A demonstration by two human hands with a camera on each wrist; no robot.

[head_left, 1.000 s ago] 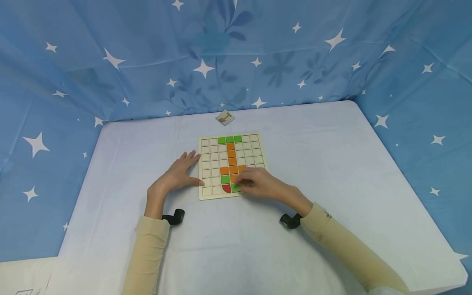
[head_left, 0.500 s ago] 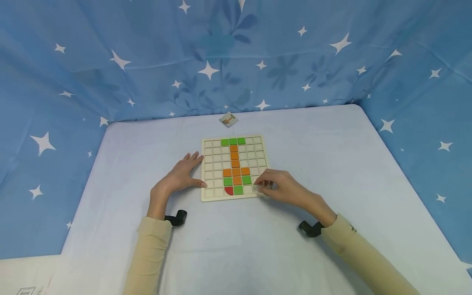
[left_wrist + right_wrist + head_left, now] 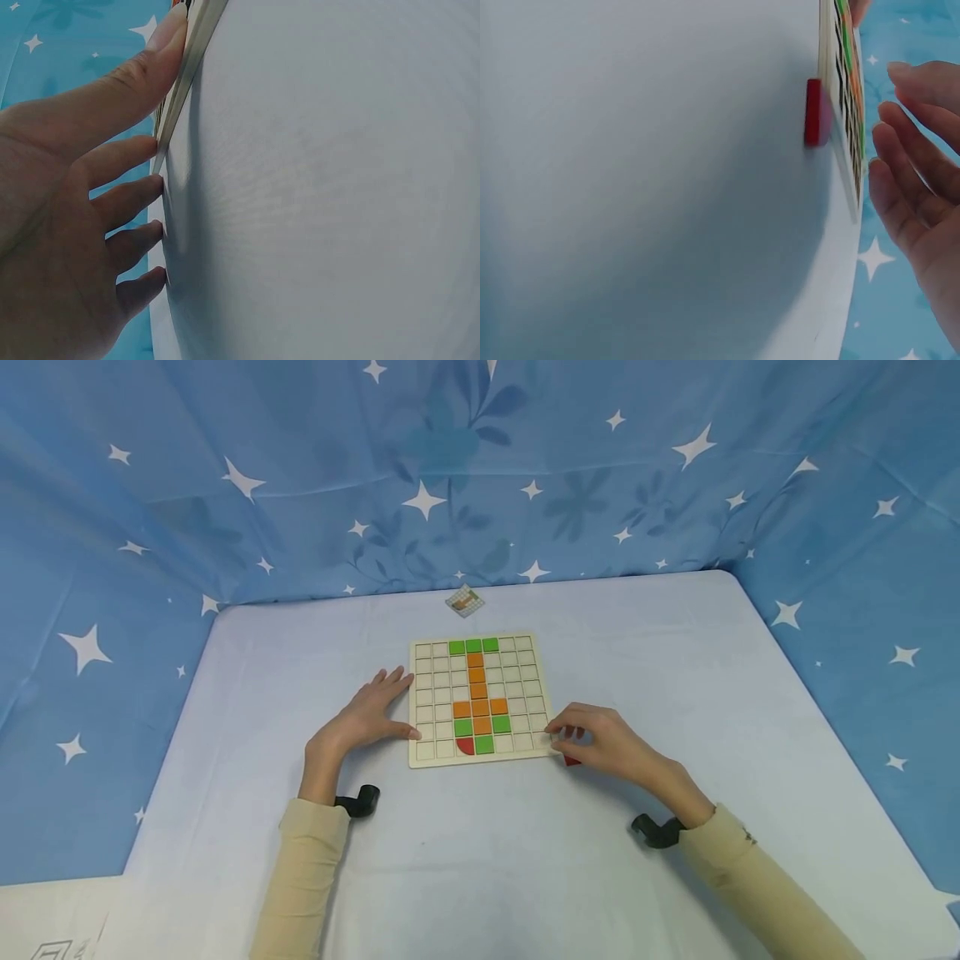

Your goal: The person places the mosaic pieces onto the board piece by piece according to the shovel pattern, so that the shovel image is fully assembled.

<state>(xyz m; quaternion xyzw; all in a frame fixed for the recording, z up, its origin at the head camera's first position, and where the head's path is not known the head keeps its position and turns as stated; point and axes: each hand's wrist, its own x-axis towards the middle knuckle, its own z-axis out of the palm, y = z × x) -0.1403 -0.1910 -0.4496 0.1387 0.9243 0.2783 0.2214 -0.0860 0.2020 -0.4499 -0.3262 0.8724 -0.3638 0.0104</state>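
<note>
A cream grid board (image 3: 518, 675) lies on the table with green, orange and red pieces set in its squares. My left hand (image 3: 365, 713) rests at its left side, fingers spread, the thumb touching the board's edge; the left wrist view shows the thumb against that edge (image 3: 193, 64). Over the lower right corner hovers my right hand (image 3: 600, 742), fingers loosely bent. Below it a red piece (image 3: 572, 761) lies partly hidden on the table. In the right wrist view this red piece (image 3: 813, 112) sits beside the board, apart from the fingers, with a gap between thumb and forefinger.
A small card (image 3: 465, 601) with a printed grid pattern lies behind the board. Blue star-patterned cloth (image 3: 300, 518) walls the table at the back and sides. White cloth (image 3: 465, 843) covers the table.
My right hand has moved right, from the board's lower squares to its right edge. A green piece it covered now shows in the board, and the red piece has come into view. The left hand stays put.
</note>
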